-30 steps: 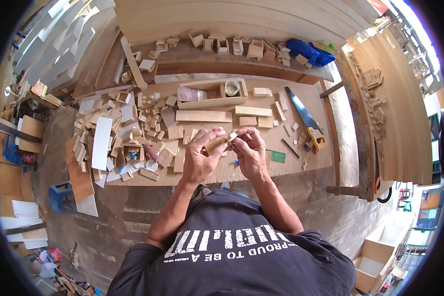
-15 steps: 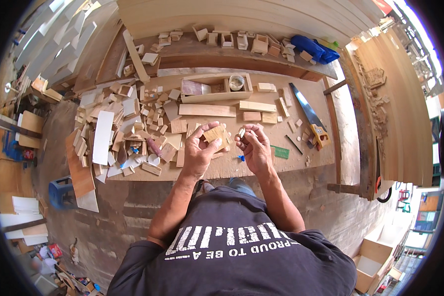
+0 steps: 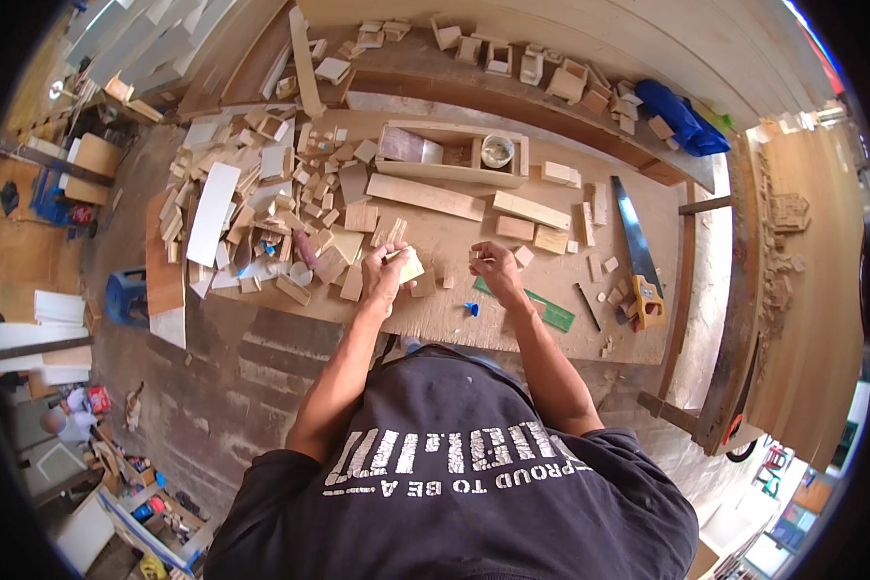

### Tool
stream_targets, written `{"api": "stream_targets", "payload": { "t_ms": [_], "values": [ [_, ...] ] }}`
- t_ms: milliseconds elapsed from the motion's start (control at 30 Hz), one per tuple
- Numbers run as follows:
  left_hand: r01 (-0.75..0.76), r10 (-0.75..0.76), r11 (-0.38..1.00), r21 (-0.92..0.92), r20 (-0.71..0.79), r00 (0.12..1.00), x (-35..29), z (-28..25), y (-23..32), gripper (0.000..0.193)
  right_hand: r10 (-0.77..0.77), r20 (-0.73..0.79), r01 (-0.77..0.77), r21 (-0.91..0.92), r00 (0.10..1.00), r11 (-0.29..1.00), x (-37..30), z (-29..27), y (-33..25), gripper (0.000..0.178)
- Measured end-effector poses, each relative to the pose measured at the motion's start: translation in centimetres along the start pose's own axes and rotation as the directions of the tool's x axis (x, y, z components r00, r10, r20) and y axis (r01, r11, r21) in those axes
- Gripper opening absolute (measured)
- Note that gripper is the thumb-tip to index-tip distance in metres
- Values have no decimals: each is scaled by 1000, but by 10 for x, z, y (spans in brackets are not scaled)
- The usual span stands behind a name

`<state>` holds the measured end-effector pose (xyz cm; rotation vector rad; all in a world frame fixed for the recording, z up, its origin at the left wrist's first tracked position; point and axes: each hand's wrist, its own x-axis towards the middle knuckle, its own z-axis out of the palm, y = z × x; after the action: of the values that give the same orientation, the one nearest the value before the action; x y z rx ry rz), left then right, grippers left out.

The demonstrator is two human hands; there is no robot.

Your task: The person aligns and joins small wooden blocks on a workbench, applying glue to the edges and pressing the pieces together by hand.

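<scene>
My left hand [image 3: 385, 277] is closed round a small flat wooden block [image 3: 412, 267], held tilted above the near part of the bench. To its right, my right hand [image 3: 499, 270] is raised with thumb and fingers pinched together. A small wooden piece barely shows at those fingertips; the fingers hide most of it. Below and between the hands lies a small blue object [image 3: 471, 309]. A green flat strip [image 3: 549, 311] lies beside my right wrist, partly covered by it. Loose wood blocks [image 3: 423, 283] rest just past my left hand.
A heap of wood offcuts [image 3: 278, 208] covers the bench's left side. Behind the hands stands a wooden box [image 3: 454, 172] holding a round tub [image 3: 497, 152]. A handsaw [image 3: 634, 237] and a dark pencil-like stick [image 3: 587, 306] lie at right. Small wooden boxes [image 3: 498, 60] line the back shelf.
The view has turned, so the bench appears shifted and rotated. My left hand has tilted the block, which now shows a narrower face. My right hand stays pinched, its fingers turned more over the piece.
</scene>
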<state>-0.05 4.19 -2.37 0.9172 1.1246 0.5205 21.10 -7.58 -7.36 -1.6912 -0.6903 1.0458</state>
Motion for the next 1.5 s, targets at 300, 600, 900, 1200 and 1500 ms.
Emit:
{"api": "stream_targets", "payload": {
  "t_ms": [300,600,900,1200,1500],
  "values": [
    [104,-98,982,-155,45,994,-3,-7,-30,35,-1,44,11,-235,999,972,29,8,28,22],
    [-23,28,997,-77,72,997,4,15,-11,35,42,282,-147,361,958,921,18,-2,-31,25],
    [-132,133,991,-19,251,959,2,42,17,32,-113,291,53,205,950,977,14,2,-71,26],
    [-176,169,984,10,234,957,0,42,18,27,-111,228,91,98,967,991,4,7,-87,27],
    [-28,39,997,-73,154,987,-7,47,23,26,-101,263,53,185,959,981,8,9,-75,22]
  ]
}}
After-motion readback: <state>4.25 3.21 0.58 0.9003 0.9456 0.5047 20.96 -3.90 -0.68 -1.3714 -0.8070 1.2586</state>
